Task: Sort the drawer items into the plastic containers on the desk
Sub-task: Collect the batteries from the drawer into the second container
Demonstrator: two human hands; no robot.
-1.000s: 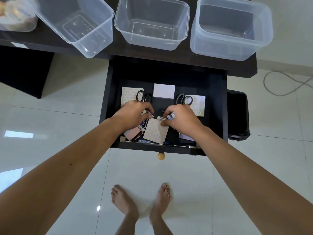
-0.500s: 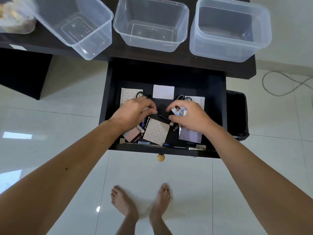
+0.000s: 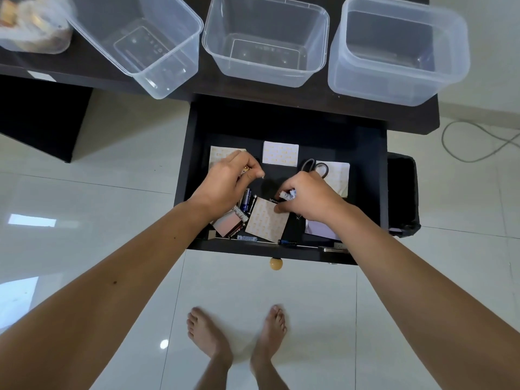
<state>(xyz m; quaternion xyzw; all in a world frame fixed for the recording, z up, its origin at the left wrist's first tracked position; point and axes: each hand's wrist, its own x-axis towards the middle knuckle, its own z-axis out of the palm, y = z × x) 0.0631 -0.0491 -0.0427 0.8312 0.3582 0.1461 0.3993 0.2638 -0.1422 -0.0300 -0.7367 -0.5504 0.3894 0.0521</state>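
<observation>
Down in the open drawer (image 3: 281,128), the left hand (image 3: 225,181) pinches a small battery (image 3: 246,169) in curled fingers. The right hand (image 3: 306,198) grips several white batteries (image 3: 287,195), thumb touching a patterned card (image 3: 266,219).

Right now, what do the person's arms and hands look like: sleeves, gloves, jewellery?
Both arms are bare up to the frame edge, with no sleeves visible. The left hand and right hand have no gloves, and no rings, watch or bracelets show. A small dark mole marks the left forearm. Nails look short and unpainted.
</observation>
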